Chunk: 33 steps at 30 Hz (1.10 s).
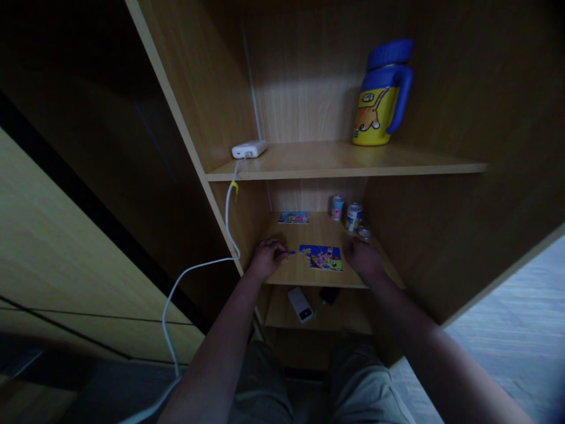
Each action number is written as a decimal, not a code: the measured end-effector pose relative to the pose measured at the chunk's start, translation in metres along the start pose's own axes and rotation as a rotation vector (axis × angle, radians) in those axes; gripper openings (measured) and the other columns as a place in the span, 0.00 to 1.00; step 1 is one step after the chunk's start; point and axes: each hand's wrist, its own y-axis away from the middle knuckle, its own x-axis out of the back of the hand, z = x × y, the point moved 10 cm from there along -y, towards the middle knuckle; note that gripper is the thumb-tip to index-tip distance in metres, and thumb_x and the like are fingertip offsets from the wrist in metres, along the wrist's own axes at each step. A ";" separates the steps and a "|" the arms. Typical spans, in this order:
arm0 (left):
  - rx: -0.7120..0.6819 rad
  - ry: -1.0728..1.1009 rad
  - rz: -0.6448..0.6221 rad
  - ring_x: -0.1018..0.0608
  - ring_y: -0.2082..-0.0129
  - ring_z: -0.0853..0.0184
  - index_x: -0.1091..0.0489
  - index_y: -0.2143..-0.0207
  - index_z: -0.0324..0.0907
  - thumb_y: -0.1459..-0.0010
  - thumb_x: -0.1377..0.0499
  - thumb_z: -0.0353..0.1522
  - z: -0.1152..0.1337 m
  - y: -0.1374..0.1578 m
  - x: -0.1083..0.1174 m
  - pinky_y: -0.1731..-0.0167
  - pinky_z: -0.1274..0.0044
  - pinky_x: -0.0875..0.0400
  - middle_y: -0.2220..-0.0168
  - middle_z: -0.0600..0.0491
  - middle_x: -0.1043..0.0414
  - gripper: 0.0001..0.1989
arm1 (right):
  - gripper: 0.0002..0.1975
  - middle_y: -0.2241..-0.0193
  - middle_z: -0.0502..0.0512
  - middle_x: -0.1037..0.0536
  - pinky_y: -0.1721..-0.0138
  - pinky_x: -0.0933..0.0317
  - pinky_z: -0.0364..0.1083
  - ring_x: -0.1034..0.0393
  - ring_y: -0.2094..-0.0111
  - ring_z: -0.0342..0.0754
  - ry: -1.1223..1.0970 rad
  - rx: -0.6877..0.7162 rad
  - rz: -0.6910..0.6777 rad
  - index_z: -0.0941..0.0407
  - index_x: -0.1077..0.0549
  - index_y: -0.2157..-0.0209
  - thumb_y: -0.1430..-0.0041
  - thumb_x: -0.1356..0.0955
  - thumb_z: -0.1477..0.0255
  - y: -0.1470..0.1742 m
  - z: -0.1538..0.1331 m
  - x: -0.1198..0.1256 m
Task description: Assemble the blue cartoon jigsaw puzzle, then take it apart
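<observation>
A partly assembled jigsaw puzzle (325, 258) with a blue, pink and yellow cartoon picture lies flat on the lower shelf board. Its left side is uneven, with loose jigsaw pieces (291, 253) scattered beside it. My left hand (267, 257) is at these pieces, its fingers closed on what looks like a small jigsaw piece. To the right of the puzzle rests my right hand (364, 257), fingers curled in; whatever they may hold is hidden. Farther back on the same board lies a colourful picture card (293, 218).
Small printed cans (337, 208) stand at the back right near round metal lids (364, 232). Above, a shelf (318, 160) carries a blue-yellow jug (375, 103) and a white device (249, 149) with a hanging cable (198, 266). Below lies a white power bank (301, 304).
</observation>
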 end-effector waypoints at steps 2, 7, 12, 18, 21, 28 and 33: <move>-0.006 -0.015 0.014 0.20 0.48 0.54 0.19 0.60 0.46 0.37 0.29 0.32 0.005 0.001 0.004 0.41 0.61 0.28 0.53 0.48 0.17 0.03 | 0.21 0.51 0.68 0.14 0.53 0.30 0.47 0.15 0.52 0.57 0.002 -0.005 0.001 0.59 0.22 0.45 0.20 0.41 0.64 0.000 0.000 0.000; 0.004 -0.047 0.033 0.20 0.53 0.55 0.20 0.63 0.47 0.35 0.32 0.29 0.013 0.005 0.011 0.47 0.64 0.27 0.60 0.51 0.16 0.04 | 0.21 0.51 0.69 0.14 0.53 0.30 0.48 0.15 0.51 0.57 0.001 -0.023 -0.005 0.60 0.22 0.45 0.19 0.41 0.64 0.000 0.001 0.002; 0.066 0.124 0.074 0.17 0.57 0.58 0.20 0.59 0.46 0.34 0.35 0.29 0.001 0.006 0.015 0.50 0.67 0.22 0.60 0.51 0.16 0.04 | 0.22 0.51 0.70 0.14 0.51 0.30 0.48 0.16 0.51 0.57 -0.003 -0.019 -0.030 0.60 0.21 0.44 0.19 0.42 0.64 0.001 0.001 0.001; 0.112 0.248 0.065 0.14 0.59 0.61 0.21 0.53 0.45 0.34 0.36 0.27 -0.012 0.006 0.009 0.52 0.69 0.19 0.59 0.51 0.15 0.09 | 0.24 0.52 0.69 0.13 0.51 0.30 0.49 0.16 0.51 0.58 0.001 -0.002 -0.005 0.59 0.21 0.44 0.19 0.42 0.61 0.004 -0.001 0.004; 0.103 0.265 0.053 0.14 0.58 0.61 0.21 0.53 0.45 0.34 0.37 0.27 -0.012 0.006 0.006 0.50 0.68 0.19 0.59 0.51 0.15 0.09 | 0.23 0.51 0.69 0.13 0.51 0.30 0.48 0.16 0.51 0.57 -0.008 0.001 -0.004 0.59 0.21 0.45 0.19 0.42 0.62 0.004 -0.001 0.005; 0.116 0.260 0.035 0.14 0.56 0.61 0.20 0.53 0.45 0.33 0.39 0.28 -0.016 0.006 0.001 0.48 0.67 0.19 0.57 0.50 0.14 0.10 | 0.22 0.50 0.68 0.13 0.51 0.31 0.47 0.16 0.51 0.57 -0.012 -0.012 -0.016 0.59 0.21 0.45 0.20 0.41 0.62 0.003 0.000 0.004; 0.120 0.263 0.022 0.13 0.54 0.59 0.19 0.54 0.45 0.32 0.39 0.28 -0.015 0.006 0.001 0.46 0.65 0.19 0.54 0.49 0.13 0.09 | 0.23 0.51 0.68 0.14 0.51 0.30 0.49 0.16 0.51 0.58 -0.024 -0.021 -0.005 0.58 0.21 0.43 0.20 0.41 0.61 0.003 0.001 0.004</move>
